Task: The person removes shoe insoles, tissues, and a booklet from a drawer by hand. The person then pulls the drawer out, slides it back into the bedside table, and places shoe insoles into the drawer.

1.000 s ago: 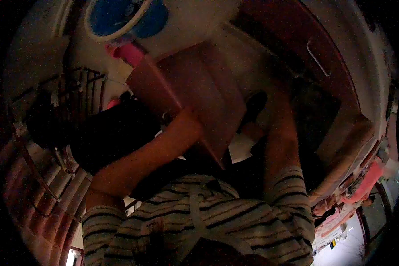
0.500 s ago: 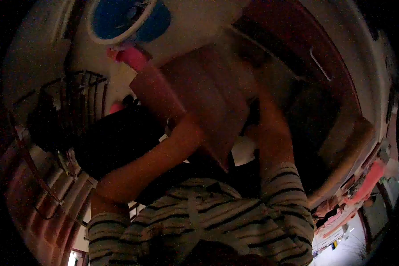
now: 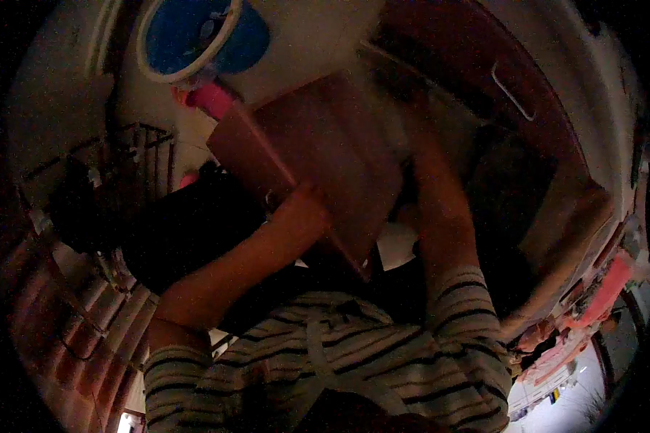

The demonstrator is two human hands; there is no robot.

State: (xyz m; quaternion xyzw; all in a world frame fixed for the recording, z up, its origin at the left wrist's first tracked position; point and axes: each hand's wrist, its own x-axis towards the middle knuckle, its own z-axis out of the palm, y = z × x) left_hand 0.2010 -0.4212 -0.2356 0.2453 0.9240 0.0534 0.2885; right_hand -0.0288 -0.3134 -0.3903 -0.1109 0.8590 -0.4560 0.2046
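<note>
My left hand (image 3: 305, 213) is closed over the edge of a reddish-brown board-like piece (image 3: 325, 137), which may be a cabinet door or a drawer; the dim light does not show which. A small curved handle (image 3: 270, 197) shows on its outer side, close to my left hand. On the right, my right hand (image 3: 420, 115) reaches forward past the far side of the board into a dark space. Its fingers are lost in shadow, so what it touches is hidden.
A blue bucket (image 3: 256, 40) with a pale rim stands at the upper left, near a pink object (image 3: 213, 99). Upper right is a maroon front (image 3: 477, 43) with a long handle (image 3: 513, 92). A dark metal rack (image 3: 155, 155) stands left, above striped curtain-like cloth (image 3: 76, 325).
The view has shifted slightly. My right forearm sits a little farther left, and my left hand stays on the board's edge.
</note>
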